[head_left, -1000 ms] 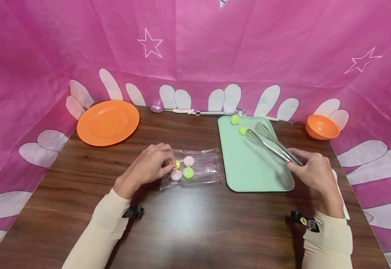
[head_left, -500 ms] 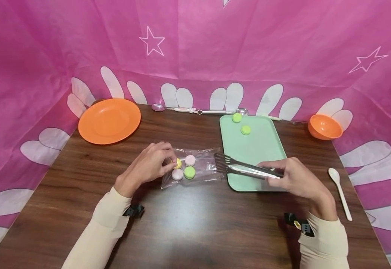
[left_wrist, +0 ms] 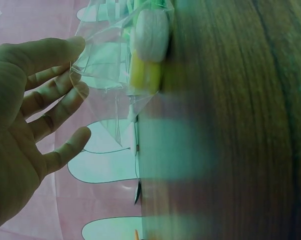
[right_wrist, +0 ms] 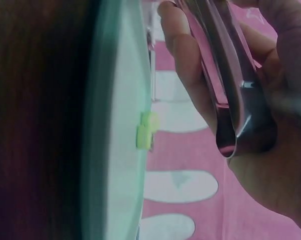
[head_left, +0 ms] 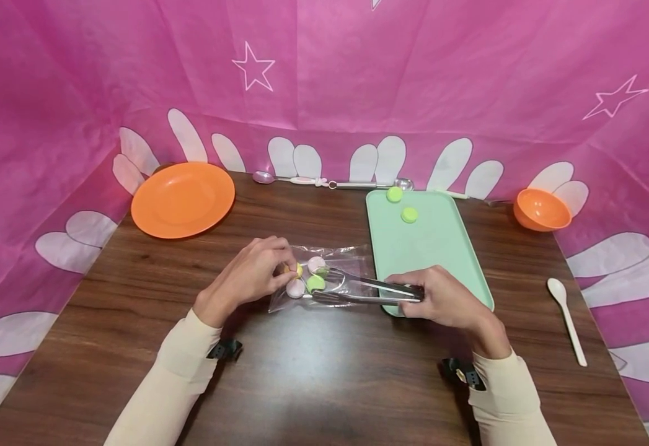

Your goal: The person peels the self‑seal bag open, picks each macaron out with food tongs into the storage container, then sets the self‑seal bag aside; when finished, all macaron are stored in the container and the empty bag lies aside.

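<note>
Right hand (head_left: 441, 300) grips metal tongs (head_left: 357, 290) — fingers curled round the handle end, tips pushed into the mouth of a clear plastic bag (head_left: 346, 272) lying on the worktop (head_left: 313, 371) just left of the green tray (head_left: 441, 248). The tong tips stand either side of a green macaron (head_left: 315, 283) inside the bag; contact cannot be told. Left hand (head_left: 251, 275) pinches the bag's closed end — beside a yellow macaron (head_left: 299, 270) and two pink ones. Two green macarons (head_left: 402, 204) lie at the tray's far end.
</note>
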### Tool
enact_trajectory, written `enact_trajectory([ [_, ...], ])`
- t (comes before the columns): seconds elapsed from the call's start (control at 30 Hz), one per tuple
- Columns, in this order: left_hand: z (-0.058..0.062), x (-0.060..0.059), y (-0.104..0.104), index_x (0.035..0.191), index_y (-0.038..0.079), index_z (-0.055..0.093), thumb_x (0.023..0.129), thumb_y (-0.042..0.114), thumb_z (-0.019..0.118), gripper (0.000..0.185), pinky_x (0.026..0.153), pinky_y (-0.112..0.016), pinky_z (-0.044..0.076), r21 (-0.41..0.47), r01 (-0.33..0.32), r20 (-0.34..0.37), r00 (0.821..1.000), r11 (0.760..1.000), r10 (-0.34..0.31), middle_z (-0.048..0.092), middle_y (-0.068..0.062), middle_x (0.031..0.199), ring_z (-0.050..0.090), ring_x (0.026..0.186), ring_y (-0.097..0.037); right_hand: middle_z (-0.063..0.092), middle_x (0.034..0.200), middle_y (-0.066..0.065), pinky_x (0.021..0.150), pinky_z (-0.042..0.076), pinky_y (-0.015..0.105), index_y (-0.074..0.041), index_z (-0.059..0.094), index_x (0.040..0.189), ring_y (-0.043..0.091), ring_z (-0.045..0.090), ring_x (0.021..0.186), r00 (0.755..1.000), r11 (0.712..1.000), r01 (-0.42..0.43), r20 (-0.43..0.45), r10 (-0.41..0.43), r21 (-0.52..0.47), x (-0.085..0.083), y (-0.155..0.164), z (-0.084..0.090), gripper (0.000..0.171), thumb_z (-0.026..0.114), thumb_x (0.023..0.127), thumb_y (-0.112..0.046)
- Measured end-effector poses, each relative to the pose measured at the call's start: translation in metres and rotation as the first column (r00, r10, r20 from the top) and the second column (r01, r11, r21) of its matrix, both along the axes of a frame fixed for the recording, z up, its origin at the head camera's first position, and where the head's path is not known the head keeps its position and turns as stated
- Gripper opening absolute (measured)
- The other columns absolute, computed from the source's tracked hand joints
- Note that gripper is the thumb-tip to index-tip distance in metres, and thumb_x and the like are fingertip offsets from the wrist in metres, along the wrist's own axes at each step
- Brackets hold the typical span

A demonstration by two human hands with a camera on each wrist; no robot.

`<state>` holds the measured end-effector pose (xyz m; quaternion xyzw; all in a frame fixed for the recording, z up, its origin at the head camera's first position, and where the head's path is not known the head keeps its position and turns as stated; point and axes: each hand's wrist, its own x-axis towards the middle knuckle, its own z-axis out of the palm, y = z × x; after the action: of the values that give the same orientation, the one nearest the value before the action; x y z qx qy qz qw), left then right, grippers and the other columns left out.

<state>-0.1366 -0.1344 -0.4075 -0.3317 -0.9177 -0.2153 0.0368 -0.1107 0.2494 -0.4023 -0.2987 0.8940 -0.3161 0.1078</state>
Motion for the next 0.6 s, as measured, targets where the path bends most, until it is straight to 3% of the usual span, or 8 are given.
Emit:
enact_trajectory([
  [0.3, 0.001, 0.0, -0.001, 0.091, 0.018, 0.081, 0.092, 0.02, 0.087, 0.006, 0.092, -0.045, 0.051, 0.002, -0.01, 0.001, 1.0, 1.0, 0.01, 0.069, 0.004, 0.094, 0.061, 0.094, -0.017, 0.07, 0.085, -0.013, 0.057, 0.044, 0.022, -0.018, 0.081, 0.119, 0.002, 0.054, 0.066, 0.999, 0.999, 0.034, -0.02, -0.033, 0.036, 0.002, -0.008, 0.002, 0.039, 0.077, 0.084, -0.004],
  [0.6, 0.0, -0.001, -0.002, 0.09, 0.017, 0.08, 0.091, 0.02, 0.087, 0.007, 0.088, -0.043, 0.051, 0.006, 0.012, -0.035, 0.999, 1.0, -0.012, 0.069, 0.003, 0.093, 0.062, 0.091, -0.017, 0.068, 0.079, -0.009, 0.053, 0.044, 0.022, -0.015, 0.08, 0.122, 0.001, 0.054, 0.064, 0.99, 0.992, 0.124, -0.064, -0.124, -0.008, 0.003, 0.028, 0.013, 0.043, 0.076, 0.083, 0.003],
])
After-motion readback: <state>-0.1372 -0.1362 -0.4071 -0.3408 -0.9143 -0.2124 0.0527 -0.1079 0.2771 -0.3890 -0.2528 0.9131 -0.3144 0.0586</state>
